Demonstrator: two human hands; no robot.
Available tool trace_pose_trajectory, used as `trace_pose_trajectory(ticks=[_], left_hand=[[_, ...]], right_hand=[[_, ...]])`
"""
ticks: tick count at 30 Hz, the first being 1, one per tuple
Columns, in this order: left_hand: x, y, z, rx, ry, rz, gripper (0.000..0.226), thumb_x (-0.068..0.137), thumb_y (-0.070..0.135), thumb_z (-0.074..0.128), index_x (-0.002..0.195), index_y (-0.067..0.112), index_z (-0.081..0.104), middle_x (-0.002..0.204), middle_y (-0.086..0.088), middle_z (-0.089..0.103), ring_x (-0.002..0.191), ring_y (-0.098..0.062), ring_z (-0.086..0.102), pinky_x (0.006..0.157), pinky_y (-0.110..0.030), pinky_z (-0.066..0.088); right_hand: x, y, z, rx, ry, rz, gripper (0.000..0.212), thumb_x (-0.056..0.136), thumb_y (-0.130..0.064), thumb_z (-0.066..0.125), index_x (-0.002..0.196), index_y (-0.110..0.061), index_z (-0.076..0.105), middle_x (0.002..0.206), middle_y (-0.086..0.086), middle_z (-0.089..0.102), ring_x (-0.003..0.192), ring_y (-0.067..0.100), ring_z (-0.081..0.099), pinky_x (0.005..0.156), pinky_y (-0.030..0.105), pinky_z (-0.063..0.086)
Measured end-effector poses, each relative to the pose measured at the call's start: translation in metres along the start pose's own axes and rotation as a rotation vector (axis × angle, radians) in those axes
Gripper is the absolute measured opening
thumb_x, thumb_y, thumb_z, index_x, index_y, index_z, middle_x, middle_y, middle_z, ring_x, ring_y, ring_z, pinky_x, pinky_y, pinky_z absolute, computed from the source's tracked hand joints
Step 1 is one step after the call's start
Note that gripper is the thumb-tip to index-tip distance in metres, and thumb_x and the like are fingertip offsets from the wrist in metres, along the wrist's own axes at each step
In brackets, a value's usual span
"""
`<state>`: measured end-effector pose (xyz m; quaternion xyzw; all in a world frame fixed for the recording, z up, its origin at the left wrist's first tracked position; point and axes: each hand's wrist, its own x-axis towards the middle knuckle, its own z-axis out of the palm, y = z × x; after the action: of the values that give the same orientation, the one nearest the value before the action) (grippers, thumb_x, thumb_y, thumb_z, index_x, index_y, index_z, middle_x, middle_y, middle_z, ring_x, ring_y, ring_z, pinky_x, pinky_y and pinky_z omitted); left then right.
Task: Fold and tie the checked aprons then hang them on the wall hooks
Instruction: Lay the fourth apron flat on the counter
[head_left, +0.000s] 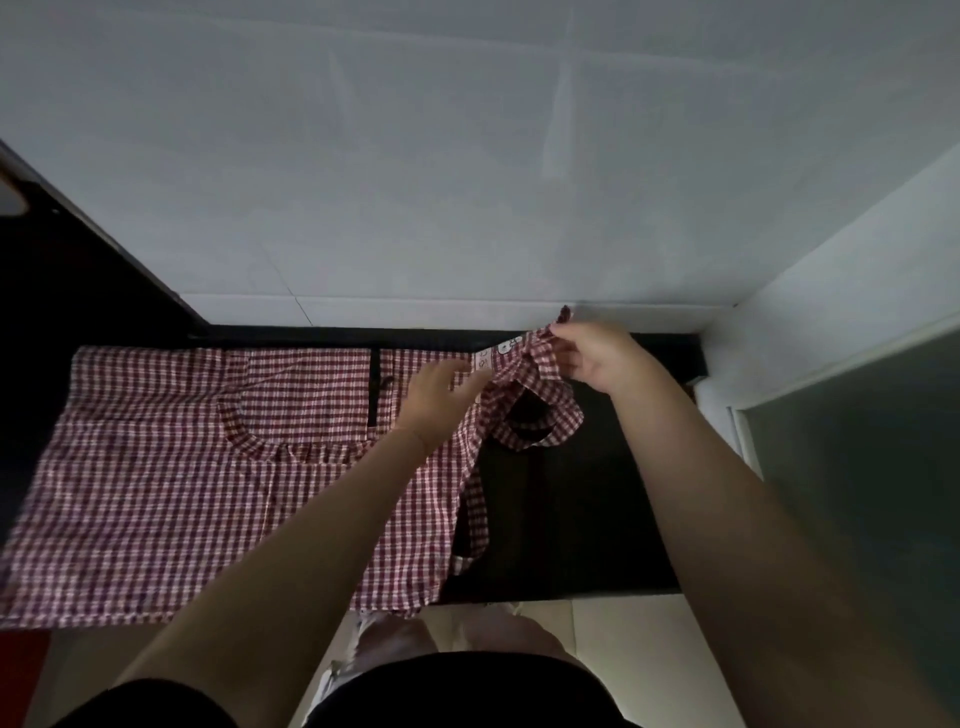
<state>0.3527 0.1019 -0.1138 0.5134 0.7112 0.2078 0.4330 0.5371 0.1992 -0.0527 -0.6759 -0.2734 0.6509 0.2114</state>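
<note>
Head view is showing a red checked apron (171, 467) lying spread on a dark counter (571, 519) against a white wall (467, 182). Right hand (592, 361) is pinching the apron's strap (540, 358) at the far right end, lifting it. Left hand (436, 397) is resting on the cloth beside it, its fingers blurred, so its grip cannot be told.

apron (171, 467): red-and-white checks | lies flat, spread out left of both hands | strap (540, 364) pinched in right hand (589, 358)
</note>
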Motion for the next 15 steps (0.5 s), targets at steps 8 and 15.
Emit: trace_pose_trajectory(ticks=[8, 15], left_hand=[[0.006, 0.025, 0.030, 0.001, 0.129, 0.023, 0.021, 0.091, 0.026, 0.066, 0.112, 0.023, 0.064, 0.091, 0.007, 0.063, 0.084, -0.014, 0.061, 0.060, -0.017, 0.040], [0.015, 0.029, 0.030, -0.299, 0.112, -0.147, 0.016, 0.093, 0.025, 0.066, 0.095, 0.011, 0.074, 0.081, 0.000, 0.073, 0.075, -0.016, 0.070, 0.065, -0.029, 0.055]], right_hand=[[-0.003, 0.019, 0.000, 0.068, -0.242, -0.095, 0.018, 0.097, 0.000, 0.055, 0.114, 0.001, 0.061, 0.112, 0.018, 0.070, 0.102, 0.029, 0.070, 0.089, 0.035, 0.057], [0.000, 0.031, -0.010, -0.506, -0.266, -0.332, 0.056, 0.086, -0.030, 0.075, 0.139, -0.025, 0.054, 0.140, -0.002, 0.053, 0.123, 0.014, 0.051, 0.095, 0.028, 0.044]])
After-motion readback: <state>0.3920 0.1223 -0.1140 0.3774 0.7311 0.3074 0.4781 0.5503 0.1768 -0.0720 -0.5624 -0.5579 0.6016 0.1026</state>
